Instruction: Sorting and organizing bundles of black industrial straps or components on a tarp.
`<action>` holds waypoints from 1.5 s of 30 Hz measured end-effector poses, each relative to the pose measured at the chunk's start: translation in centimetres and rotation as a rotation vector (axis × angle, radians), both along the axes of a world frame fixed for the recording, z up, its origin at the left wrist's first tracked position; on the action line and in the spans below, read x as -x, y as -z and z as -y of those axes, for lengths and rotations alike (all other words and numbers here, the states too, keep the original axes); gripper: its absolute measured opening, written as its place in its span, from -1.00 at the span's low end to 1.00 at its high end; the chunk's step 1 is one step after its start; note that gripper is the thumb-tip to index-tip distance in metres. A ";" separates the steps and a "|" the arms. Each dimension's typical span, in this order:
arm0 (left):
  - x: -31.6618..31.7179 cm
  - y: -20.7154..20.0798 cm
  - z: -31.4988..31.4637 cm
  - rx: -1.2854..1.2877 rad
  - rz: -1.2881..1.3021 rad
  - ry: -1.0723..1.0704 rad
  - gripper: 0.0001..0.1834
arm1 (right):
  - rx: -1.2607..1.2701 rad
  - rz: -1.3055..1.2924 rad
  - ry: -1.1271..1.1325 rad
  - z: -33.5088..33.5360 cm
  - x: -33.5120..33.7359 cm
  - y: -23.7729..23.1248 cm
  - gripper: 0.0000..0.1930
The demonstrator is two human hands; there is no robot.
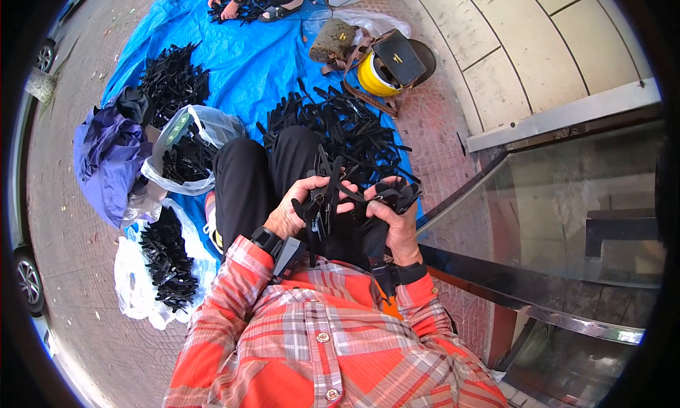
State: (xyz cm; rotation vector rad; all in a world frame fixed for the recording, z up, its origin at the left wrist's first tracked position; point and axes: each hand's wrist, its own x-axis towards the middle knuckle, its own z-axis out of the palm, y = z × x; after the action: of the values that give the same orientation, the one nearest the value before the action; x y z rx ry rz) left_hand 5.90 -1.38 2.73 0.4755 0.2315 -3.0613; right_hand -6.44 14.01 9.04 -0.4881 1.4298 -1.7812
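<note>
In front of my lap, my left hand (301, 204) is closed around a bunch of black strap-like pieces (326, 199), with some ends hanging below the fingers. Close by on the right, my right hand (394, 220) grips another bunch of black strap-like pieces (400, 193) between thumb and fingers. One narrow piece spans the gap between both hands. Past my knees spreads a loose pile of the same black pieces (347, 125). A clear plastic bag (219, 128) beside my left knee holds more of them.
A blue tarp (234, 54) lies under the piles. On the left are a purple cloth bundle (110, 156) and a white bag (131, 291) bearing black pieces. At the far end another person's hands (228, 10) touch a pile. A yellow tub (373, 80) and glass case (552, 188) stand right.
</note>
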 end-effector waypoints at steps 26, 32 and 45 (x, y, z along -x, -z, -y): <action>-2.6 1.9 2.2 0.481 0.137 0.044 -0.59 | -0.151 -0.794 -0.245 -1.5 -1.9 3.5 -0.40; -4.0 3.0 1.8 0.458 0.196 -0.017 -0.55 | -0.158 -0.498 -0.316 0.1 -0.8 2.5 -0.51; -1.0 -1.8 0.7 0.659 -0.052 -0.019 -0.68 | 0.331 -1.463 -0.648 4.5 0.6 4.0 -0.98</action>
State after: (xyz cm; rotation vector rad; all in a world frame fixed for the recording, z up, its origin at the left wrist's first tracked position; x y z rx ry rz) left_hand 6.85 -2.04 4.53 0.3394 -0.7392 -2.8821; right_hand -7.04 9.48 5.04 -2.4303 1.4467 -0.9734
